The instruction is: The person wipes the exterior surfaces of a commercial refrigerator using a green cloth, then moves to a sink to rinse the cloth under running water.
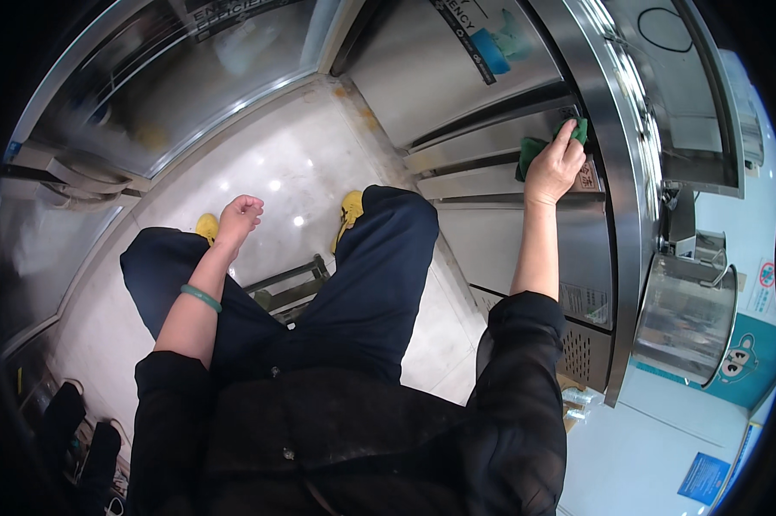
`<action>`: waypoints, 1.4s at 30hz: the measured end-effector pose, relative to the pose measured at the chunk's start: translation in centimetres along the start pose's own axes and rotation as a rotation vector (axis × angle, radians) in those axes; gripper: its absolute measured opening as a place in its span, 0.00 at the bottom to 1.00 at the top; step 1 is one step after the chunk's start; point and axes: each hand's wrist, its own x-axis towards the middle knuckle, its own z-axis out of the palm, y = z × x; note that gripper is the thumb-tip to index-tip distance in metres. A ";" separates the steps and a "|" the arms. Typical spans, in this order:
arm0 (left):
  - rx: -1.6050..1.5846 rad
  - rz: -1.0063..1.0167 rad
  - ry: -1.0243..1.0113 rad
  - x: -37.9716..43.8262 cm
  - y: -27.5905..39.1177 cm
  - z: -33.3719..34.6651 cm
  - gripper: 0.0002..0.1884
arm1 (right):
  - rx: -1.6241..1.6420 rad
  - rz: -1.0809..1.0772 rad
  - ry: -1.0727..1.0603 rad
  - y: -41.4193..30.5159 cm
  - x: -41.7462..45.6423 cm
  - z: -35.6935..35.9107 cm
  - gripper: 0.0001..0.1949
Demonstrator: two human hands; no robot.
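Note:
My right hand presses a green cloth against the upper part of a stainless steel refrigerator front, beside a small label with writing. Parts of the cloth stick out on both sides of the hand, and the fingertips point toward the top edge. My left hand hovers over my left knee area, its fingers loosely curled, with no object visible in it. A green bangle is on the left wrist.
A steel-framed glass door stands at the upper left. A large steel pot sits at the right on the counter. Between my legs is a low stool frame. Another person's legs show at the lower left.

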 end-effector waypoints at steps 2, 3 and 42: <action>-0.036 0.004 0.023 -0.1 -0.2 -0.3 0.05 | -0.037 0.003 -0.107 -1.0 -0.8 0.6 0.26; -0.038 0.004 0.036 -0.4 -0.3 -0.6 0.05 | -0.055 0.002 -0.198 -1.9 -1.0 0.5 0.27; -0.107 0.048 -0.001 -1.0 1.3 -0.5 0.05 | 0.107 -0.276 -0.734 -4.4 -4.1 2.4 0.24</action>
